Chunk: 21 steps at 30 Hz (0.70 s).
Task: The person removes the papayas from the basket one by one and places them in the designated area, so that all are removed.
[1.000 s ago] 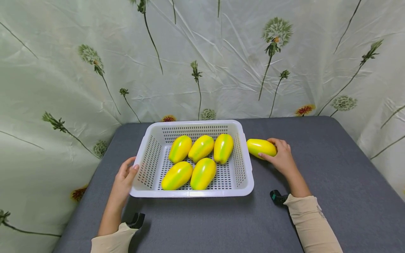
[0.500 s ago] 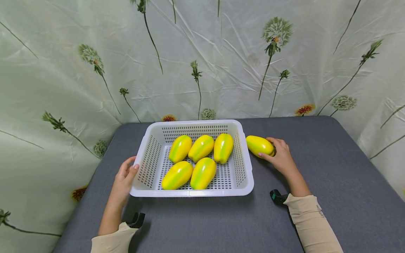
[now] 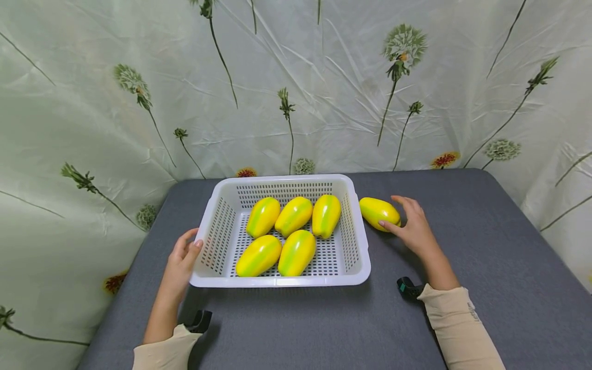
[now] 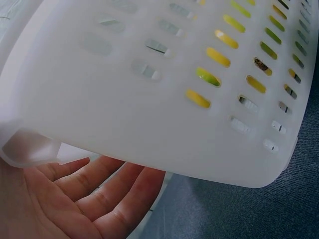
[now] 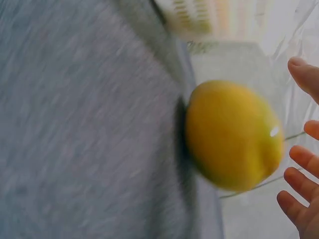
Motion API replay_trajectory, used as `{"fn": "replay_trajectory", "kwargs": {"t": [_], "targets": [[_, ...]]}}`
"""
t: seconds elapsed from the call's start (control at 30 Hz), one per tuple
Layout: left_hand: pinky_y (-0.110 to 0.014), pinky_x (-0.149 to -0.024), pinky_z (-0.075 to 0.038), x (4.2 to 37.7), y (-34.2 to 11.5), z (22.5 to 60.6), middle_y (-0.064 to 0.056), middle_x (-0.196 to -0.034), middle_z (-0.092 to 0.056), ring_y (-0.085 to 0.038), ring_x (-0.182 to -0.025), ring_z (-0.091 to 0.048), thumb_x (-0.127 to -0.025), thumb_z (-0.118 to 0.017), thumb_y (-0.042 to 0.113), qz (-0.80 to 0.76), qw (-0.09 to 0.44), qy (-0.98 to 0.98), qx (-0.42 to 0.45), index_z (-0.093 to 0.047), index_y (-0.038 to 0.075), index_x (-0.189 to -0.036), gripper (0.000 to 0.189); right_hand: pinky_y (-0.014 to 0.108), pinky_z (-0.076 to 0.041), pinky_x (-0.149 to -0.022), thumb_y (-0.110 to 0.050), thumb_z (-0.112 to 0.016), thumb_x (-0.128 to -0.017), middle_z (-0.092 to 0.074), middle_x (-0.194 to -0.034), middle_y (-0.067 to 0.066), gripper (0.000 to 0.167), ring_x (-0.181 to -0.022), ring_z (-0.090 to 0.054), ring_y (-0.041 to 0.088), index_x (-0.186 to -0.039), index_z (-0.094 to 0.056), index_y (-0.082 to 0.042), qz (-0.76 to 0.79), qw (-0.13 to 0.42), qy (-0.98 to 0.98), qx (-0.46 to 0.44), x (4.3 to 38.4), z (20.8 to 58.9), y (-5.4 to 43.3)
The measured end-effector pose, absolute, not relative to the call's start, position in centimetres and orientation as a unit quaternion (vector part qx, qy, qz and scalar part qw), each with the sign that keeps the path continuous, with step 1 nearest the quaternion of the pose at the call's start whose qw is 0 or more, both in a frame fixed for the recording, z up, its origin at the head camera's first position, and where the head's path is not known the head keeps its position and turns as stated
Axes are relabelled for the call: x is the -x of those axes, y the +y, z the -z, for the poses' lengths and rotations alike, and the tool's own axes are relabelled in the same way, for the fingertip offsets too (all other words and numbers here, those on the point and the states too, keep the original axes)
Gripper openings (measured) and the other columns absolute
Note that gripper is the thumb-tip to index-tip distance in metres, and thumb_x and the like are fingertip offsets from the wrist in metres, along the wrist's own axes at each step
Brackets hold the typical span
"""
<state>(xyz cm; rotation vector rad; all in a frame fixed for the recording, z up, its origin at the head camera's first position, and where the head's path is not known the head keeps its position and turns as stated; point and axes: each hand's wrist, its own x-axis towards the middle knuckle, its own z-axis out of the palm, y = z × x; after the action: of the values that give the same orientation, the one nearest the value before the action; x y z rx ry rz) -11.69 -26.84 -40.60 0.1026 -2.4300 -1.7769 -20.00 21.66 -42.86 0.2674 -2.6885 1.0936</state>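
Note:
A white perforated plastic basket [image 3: 279,282] holds several yellow papayas with green streaks, such as one papaya [image 3: 297,253] at its front. My left hand [image 3: 182,261] holds the basket's left rim; in the left wrist view its fingers [image 4: 107,191] reach past the lower edge of the wall. One more papaya [image 3: 378,213] lies on the table just outside the basket's right side. My right hand [image 3: 413,227] is beside that papaya, thumb and fingers spread around its right end. In the right wrist view, the fingers [image 5: 301,184] are straight and apart from the papaya [image 5: 232,137].
A dark grey cloth covers the table [image 3: 305,329]. Behind it hangs a pale curtain [image 3: 333,103] printed with dandelions. Black wrist devices [image 3: 200,322] sit at both beige sleeves [image 3: 462,324].
The papaya outside the basket has turned slightly, its left end against the basket side. My right hand has loosened from it and drawn back a little to the right. The left hand stays put.

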Motion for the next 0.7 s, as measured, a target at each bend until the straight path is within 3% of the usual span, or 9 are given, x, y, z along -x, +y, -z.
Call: {"fn": "replay_trajectory", "kwargs": {"t": [0.23, 0.47, 0.7], "targets": [[-0.029, -0.058, -0.049, 11.7, -26.8, 40.6, -0.028, -0.112, -0.048, -0.007, -0.078, -0.057, -0.097, -0.040, 0.025, 0.581, 0.068, -0.810, -0.035, -0.029, 0.004, -0.134, 0.045, 0.058, -0.024, -0.092, -0.027, -0.075, -0.074, -0.035, -0.132, 0.019, 0.071, -0.119, -0.032, 0.038, -0.132, -0.039, -0.005, -0.409, 0.118, -0.896, -0.125, 18.9, 40.3, 20.0], [-0.030, -0.059, -0.049, 11.7, -26.9, 40.6, -0.026, -0.112, -0.049, -0.008, -0.079, -0.057, -0.096, -0.041, 0.029, 0.576, 0.067, -0.814, -0.036, -0.029, 0.004, -0.134, 0.047, 0.053, -0.033, -0.085, -0.022, -0.078, -0.071, -0.037, -0.130, 0.014, 0.073, -0.109, -0.039, 0.034, -0.132, -0.040, -0.008, -0.430, 0.105, -0.875, -0.195, 17.5, 37.9, 17.2], [-0.030, -0.058, -0.049, 11.7, -26.9, 40.7, -0.027, -0.112, -0.049, -0.008, -0.078, -0.057, -0.096, -0.041, 0.029, 0.576, 0.066, -0.814, -0.038, -0.029, 0.004, -0.134, 0.046, 0.052, -0.028, -0.095, -0.027, -0.077, -0.071, -0.037, -0.134, 0.010, 0.075, -0.122, -0.032, 0.028, -0.132, -0.039, -0.008, -0.406, 0.054, -0.868, -0.280, 16.7, 36.5, 13.9]]}}
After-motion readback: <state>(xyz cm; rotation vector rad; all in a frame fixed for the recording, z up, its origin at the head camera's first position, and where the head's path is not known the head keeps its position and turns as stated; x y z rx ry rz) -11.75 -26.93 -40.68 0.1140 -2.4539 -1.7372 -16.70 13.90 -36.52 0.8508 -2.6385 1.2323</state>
